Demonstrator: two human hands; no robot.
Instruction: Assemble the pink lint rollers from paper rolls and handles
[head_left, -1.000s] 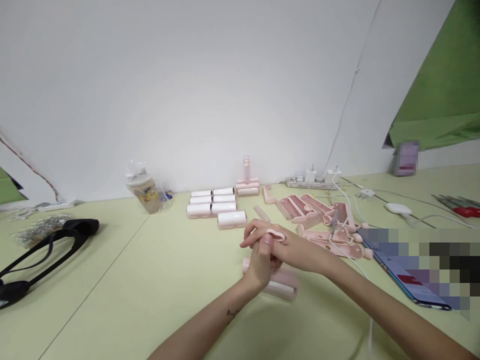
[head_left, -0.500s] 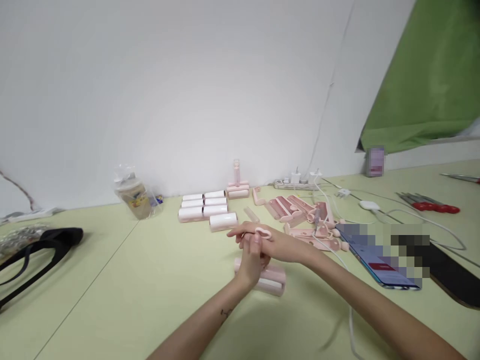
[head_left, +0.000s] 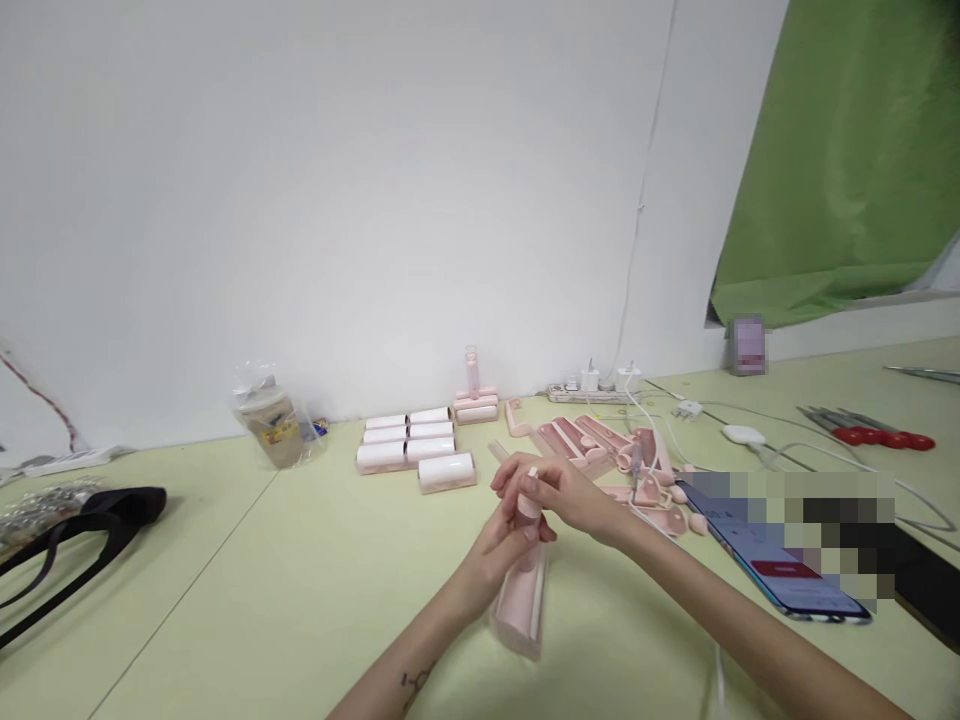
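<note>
Gripped — pink roller [head_left: 523, 598] — both hands [head_left: 536, 510].

White rolls [head_left: 416, 445], black strap [head_left: 71, 535], phone [head_left: 780, 570], perhaps red-handled screwdrivers [head_left: 877, 433], power strip [head_left: 592, 392].

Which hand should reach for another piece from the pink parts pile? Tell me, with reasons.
Right, probably. The right hand lies nearer the pink parts pile on that side, gripping only the handle top; the left hand supports the pink lint roller from below.
</note>
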